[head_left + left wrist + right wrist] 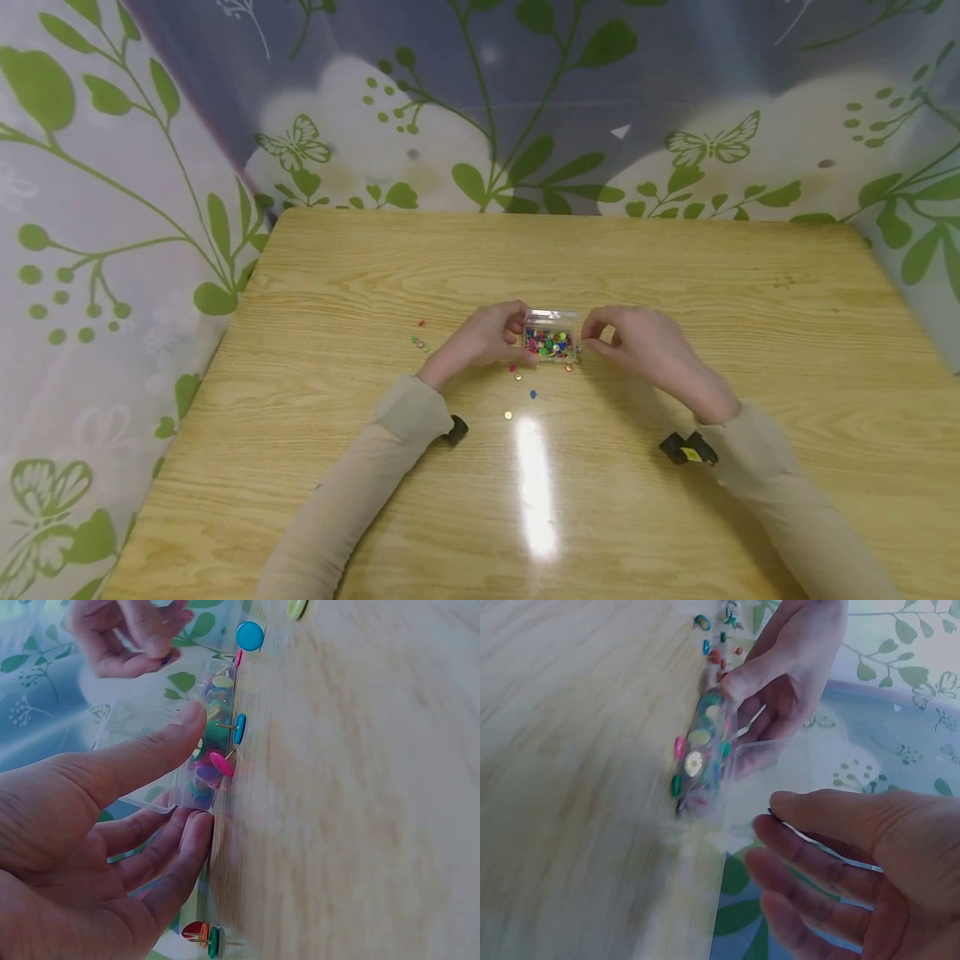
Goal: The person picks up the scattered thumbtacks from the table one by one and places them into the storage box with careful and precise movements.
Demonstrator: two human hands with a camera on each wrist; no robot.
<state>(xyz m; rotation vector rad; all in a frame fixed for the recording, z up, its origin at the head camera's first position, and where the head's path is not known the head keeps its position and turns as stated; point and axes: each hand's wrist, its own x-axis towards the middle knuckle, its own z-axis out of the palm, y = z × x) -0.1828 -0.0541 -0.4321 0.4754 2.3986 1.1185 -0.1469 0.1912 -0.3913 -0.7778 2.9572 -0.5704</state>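
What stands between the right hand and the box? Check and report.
Nothing visible blocks the right hand from the box: the lid is open at the far side, the left hand at the opposite end.

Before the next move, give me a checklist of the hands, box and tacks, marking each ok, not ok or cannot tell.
1. Lid of the box open: ok, raised at the far side.
2. Left hand holding the box: ok, at its left end.
3. Right hand pinching something: ok, a small dark piece.
4. Right hand over the box: not ok, just right of it.
5. Table free of loose tacks: not ok, several lie scattered.
6. Room inside for them all: cannot tell.
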